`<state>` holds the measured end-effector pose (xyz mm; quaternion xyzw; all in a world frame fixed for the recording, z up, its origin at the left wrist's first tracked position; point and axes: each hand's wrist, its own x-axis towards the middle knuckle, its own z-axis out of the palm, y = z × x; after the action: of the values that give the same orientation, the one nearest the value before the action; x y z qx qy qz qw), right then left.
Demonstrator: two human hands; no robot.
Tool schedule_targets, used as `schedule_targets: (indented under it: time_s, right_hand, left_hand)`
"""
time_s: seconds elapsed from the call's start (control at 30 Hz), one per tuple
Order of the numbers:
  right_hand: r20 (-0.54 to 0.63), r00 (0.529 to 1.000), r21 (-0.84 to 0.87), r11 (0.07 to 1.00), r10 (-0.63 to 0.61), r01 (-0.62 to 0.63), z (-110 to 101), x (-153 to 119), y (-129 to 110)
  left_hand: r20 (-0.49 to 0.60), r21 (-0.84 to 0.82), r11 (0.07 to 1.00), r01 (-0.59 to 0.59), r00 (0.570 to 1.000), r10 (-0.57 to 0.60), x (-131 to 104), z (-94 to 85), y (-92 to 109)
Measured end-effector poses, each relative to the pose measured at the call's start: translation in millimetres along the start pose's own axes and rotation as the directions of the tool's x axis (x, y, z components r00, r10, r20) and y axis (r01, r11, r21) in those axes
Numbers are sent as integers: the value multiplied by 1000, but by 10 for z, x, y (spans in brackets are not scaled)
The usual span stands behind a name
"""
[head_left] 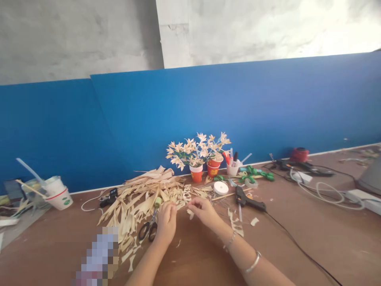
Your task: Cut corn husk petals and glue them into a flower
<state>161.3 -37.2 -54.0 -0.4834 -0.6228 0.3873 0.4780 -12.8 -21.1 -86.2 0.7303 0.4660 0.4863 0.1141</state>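
Observation:
Low in the middle, my left hand [167, 221] has its fingers closed together, beside black-handled scissors [148, 229] and a small green roll [158, 201]. Just to its right, my right hand [204, 210] pinches at a thin pale piece that runs toward the left hand; what exactly the fingertips grip is too small to tell. A pile of pale dried husk strips [131, 206] spreads behind and left of the hands. Pale flowers [190, 147] stand in a red and white cup [196, 174] at the back.
A black glue gun [249, 200] with a trailing cord lies right of a white tape roll [220, 188]. Behind are red cups [213, 170], a pen cup [232, 170] and green ribbon [253, 171]. White cups [61, 199] stand left; cables [324, 194] lie right. A blue panel [208, 107] borders the table.

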Motion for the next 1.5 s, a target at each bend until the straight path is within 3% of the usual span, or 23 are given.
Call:
schedule_targets:
  time_s: [0.13,0.33,0.43,0.5,0.53,0.63,0.73,0.8,0.9,1.07,1.13,1.23,1.33,1.5]
  right_hand:
    - [-75,995,76,995,72,-66,5,14,-10]
    - [-236,972,-46,999,-3,-8,97,10,71]
    - [-289,949,-190,979,-126,72,152,-42,54]
    - [-264,934,-288,944,-241,162,188,-95,19]
    - [-237,925,-333,919,-298,210,206,-122,2]
    - [-115,895,-430,834,-431,346,249,-185,-26]
    - [15,877,-476,768,-480,429,261,-204,-18]
    - [67,878,-502,744,-475,441,243,-199,-21]
    - [130,872,-510,722,-473,467,191,-194,-76]
    - [279,780,-458,637,-560,621,143,-220,-193]
    - [326,775,-448,633,-542,632,156,-224,-183]
    - [301,827,-490,667,-475,561,182,-208,-110]
    - [245,862,-523,688,-445,504,189,-185,-44]
    - [210,829,-448,702,-519,553,164,-180,-47]
  left_hand:
    - [-87,43,998,40,996,-36,14,-25,-60]
    - [-219,76,996,51,975,-33,31,-123,56]
    - [-134,4,999,-34,990,34,-3,-163,204]
    - [5,-72,996,-55,998,55,-38,-143,272]
    - [68,-125,992,-12,997,20,-53,-120,288]
    - [180,-270,928,258,960,-214,-64,-37,275]
    - [224,-428,812,397,917,-330,-31,-8,218]
    - [215,-454,787,418,908,-359,-3,-26,183]
    - [190,-382,831,405,914,-358,26,-71,143]
    - [321,-267,908,323,918,-232,24,-84,90]
    - [344,-252,917,310,914,-214,14,-70,69]
    - [378,-282,899,334,900,-216,6,-47,48]
    - [438,-379,824,421,866,-241,11,-36,55]
    - [434,-383,700,602,787,-439,26,-71,124]
